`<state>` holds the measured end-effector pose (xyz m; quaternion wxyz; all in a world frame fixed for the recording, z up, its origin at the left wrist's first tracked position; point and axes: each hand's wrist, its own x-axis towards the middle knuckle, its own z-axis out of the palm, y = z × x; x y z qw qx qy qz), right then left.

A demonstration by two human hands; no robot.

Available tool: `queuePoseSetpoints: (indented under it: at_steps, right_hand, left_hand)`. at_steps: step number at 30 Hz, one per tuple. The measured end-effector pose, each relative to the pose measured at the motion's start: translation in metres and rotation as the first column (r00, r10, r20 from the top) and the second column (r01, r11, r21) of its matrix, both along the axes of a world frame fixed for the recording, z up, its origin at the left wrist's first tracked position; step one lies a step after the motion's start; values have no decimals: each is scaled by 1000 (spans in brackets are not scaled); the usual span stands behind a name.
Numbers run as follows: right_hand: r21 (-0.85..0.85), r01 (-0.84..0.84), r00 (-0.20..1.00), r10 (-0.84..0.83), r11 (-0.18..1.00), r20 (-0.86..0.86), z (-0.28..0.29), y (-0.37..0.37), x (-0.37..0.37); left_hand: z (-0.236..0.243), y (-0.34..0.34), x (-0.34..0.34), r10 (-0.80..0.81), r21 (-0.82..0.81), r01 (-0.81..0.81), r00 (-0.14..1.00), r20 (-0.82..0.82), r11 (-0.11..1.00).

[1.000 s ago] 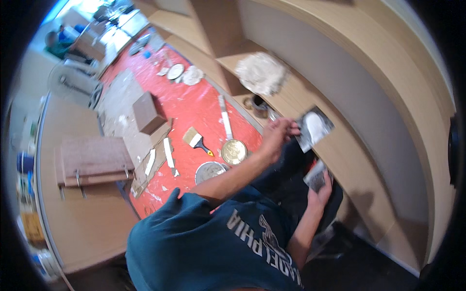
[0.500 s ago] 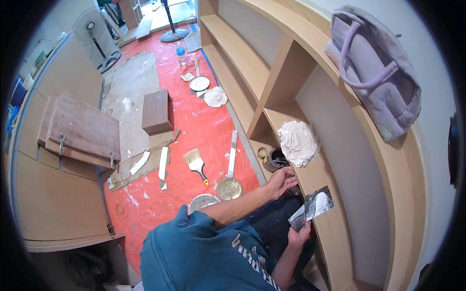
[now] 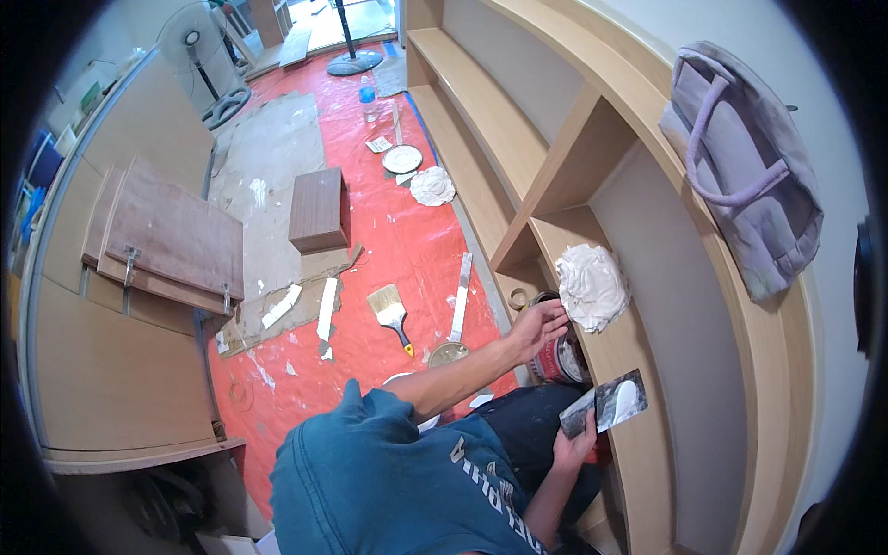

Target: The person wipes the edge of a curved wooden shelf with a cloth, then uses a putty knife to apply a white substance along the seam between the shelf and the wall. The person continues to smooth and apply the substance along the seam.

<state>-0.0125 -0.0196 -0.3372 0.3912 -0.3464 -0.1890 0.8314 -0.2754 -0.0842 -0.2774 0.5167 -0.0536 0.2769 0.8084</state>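
1. Since the earlier frame, the bare left hand has shifted along the shelf front toward the lower compartment, and a round tin with a red-and-white label now shows more plainly beneath it.
2. That tin sits at the shelf's front edge, just below the left hand and seemingly tilted. The left fingers reach out, loosely bent; with the thumb hidden, I cannot tell whether they grip anything.
3. The bare right hand pinches a flat grey rectangular blade between thumb and fingers, just beside a dark square plate bearing a smooth white dab of paste. The plate seems to lie on the pale wood-grain shelf, overlapping its front edge.
4. My judgement: the step in hand is handling the tin with the left while the blade is kept ready. The next move calls for a sure hold on the tin and care not to knock the loaded plate.
5. Farther along the shelf lies a rumpled white mound of paste.
6. Outward, a wide pale-bristled brush lies on the red plastic floor sheeting, near a brown wood-grain box.
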Motion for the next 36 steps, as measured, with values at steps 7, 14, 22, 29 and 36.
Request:
queuePoseSetpoints:
  at_steps: [7,14,22,29,36]
  right_hand:
    - [125,-150,988,155,981,-29,5,4,-68]
    - [69,-125,979,134,990,-151,-11,-4,-90]
    - [3,-181,977,180,983,-115,17,-7,-146]
    - [-74,-132,988,126,988,-90,5,-8,-122]
    - [-31,-170,984,168,985,-62,16,-11,-183]
  left_hand:
    - [0,2,-9,-105,-96,90,982,-155,991]
    - [-23,14,-32,-10,-25,8,997,-83,1000]
    - [-6,3,-59,-18,-108,5,993,-114,994]
    - [-3,-8,-90,61,-79,-71,991,-122,994]
    - [2,-8,-106,8,-172,-41,982,-190,984]
